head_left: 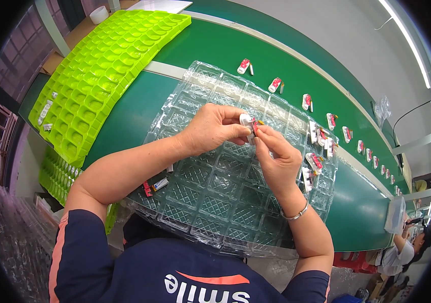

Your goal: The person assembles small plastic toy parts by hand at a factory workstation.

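Above the clear plastic tray [220,183], my two hands meet over a small white part with a red piece [246,120] on it. My left hand [216,129] pinches the white side between thumb and fingers. From the right, the fingertips of my right hand [280,154] close on the red piece; the fingers hide part of it. Several similar white and red parts [314,162] lie on the right of the tray. At its left front are a small red piece [147,189] and a small white cylinder with a blue end [160,184].
A bright green moulded tray [101,78] with many hollows stands at the left, with a few white bits in it. Along the green belt [210,43] runs a row of white and red parts. A clear bin [395,214] and another person [402,247] are at the far right.
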### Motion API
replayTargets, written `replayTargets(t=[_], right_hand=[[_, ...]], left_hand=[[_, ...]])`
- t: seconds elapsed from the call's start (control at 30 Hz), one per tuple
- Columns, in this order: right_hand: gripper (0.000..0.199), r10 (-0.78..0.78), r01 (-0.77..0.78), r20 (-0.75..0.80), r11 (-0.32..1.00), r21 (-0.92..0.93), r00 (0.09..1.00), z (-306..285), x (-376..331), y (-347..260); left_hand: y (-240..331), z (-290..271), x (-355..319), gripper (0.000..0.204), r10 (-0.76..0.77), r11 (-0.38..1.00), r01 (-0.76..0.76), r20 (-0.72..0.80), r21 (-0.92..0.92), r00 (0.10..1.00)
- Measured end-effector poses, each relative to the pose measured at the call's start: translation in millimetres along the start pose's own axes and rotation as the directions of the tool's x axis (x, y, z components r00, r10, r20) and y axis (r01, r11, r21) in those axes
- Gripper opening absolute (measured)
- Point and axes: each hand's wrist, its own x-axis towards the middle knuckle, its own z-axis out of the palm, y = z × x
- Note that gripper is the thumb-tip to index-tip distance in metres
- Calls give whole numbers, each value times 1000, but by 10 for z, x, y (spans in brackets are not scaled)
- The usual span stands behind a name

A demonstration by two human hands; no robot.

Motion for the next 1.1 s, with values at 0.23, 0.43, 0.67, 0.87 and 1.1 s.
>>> replayTargets(t=[0.23,0.43,0.67,0.87,1.1], right_hand=[[19,-222,223,23,964,-145,975,1,27,5],[18,262,-268,66,899,346,963,9,1,-51],[18,443,-509,260,798,322,858,-64,6,-27],[24,452,-498,208,798,340,867,-66,-44,8],[7,-494,429,463,870,244,736,74,-212,-97]], left_hand=[[-8,7,11,26,115,992,-118,52,50,992],[89,39,3,25,-22,999,21,-10,-39,1000],[136,7,22,43,15,998,-20,75,58,997],[336,-299,592,39,62,985,-67,38,162,997],[208,-1536,1608,43,41,890,196,-498,412,866]])
